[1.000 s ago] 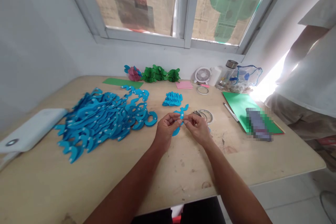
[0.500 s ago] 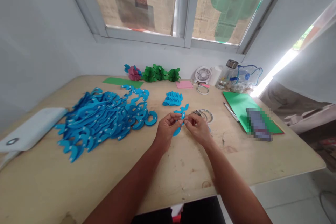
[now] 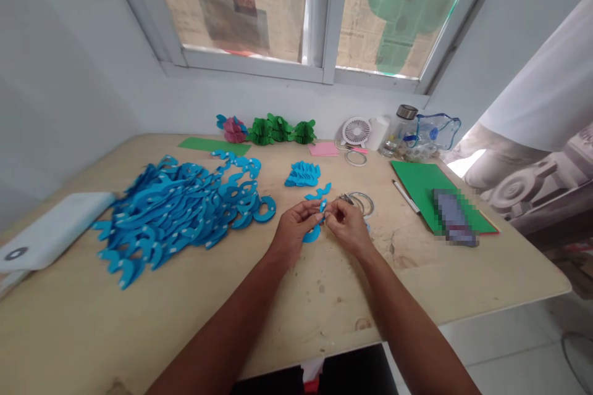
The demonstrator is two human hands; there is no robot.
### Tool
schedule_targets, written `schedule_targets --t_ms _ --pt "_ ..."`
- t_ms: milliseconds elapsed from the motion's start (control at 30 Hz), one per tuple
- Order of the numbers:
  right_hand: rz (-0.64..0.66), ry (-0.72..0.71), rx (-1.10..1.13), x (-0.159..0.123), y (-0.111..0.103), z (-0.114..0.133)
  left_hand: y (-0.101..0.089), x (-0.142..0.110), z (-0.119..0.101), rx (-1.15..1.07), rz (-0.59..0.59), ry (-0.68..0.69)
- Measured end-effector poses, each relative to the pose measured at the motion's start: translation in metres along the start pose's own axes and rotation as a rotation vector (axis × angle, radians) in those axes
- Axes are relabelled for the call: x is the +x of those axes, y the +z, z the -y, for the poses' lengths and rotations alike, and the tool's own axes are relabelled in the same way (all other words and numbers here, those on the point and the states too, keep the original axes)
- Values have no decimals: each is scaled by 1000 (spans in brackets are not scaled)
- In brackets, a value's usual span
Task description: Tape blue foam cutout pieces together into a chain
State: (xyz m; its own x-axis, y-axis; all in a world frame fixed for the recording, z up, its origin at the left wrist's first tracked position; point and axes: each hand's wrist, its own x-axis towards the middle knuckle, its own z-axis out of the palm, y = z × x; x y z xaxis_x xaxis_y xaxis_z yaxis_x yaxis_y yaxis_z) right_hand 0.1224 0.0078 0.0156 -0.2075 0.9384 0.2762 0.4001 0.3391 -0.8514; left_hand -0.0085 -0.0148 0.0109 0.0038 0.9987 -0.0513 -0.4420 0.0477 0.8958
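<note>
My left hand (image 3: 294, 227) pinches a curved blue paper piece (image 3: 312, 235) between thumb and fingers, with part of it hanging below the thumb. A small white patch shows on its upper end. Close beside it, the fingertips of my right hand (image 3: 348, 222) are pinched together at the same piece's edge; what exactly lies between them is too small to make out. Just beyond the hands lies a loose blue wavy strip (image 3: 324, 190). A big heap of blue curved paper pieces (image 3: 180, 203), many with white patches, spreads to the left.
A small blue stack (image 3: 304, 174) lies ahead. Metal rings (image 3: 362, 202) sit beyond my right hand. At the back are green paper ornaments (image 3: 279, 129), a fan (image 3: 356, 131) and a bottle (image 3: 397, 131). A pen (image 3: 406, 196) and green sheet (image 3: 421, 182) lie right, a white device (image 3: 60, 225) left.
The view has shifted slightly. Both hands stay close together on the blue paper piece, with only slight finger movement. The pale curtain at the right has swung, uncovering more behind it.
</note>
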Motion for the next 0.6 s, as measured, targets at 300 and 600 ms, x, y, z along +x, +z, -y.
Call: schedule_targets --t_ms 300,600 --pt "-39 17 34 2 -1 -4 -6 4 7 32 -23 -21" --pt "-24 5 87 3 -4 0 -7 6 7 49 -62 -21"
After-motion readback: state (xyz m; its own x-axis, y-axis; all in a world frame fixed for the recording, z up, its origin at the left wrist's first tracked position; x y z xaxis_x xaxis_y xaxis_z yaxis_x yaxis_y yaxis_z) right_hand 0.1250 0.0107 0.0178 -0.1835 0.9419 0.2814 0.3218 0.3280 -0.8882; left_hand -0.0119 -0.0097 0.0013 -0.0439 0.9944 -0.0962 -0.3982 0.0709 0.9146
